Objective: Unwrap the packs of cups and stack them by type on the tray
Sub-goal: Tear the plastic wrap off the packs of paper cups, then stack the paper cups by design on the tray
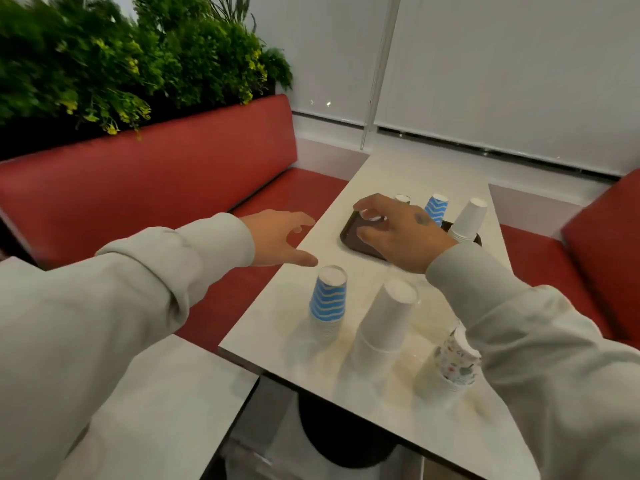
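On the white tabletop, at the far end, lies a dark brown plastic tray. Upside down on the tray stand a short stack of blue and white zigzag paper cups, a stack of plain white paper cups just beside it, and a small cup that is mostly hidden. The right hand is over the tray, its grip apart, fingers spread and a bit bent. The left hand is by the tabletop's left edge, grip apart too, holding nothing. Nearer stand three more upside-down stacks: blue zigzag cups, tall white cups and cups with little coloured pictures. A red padded bench runs behind, with green plants above.
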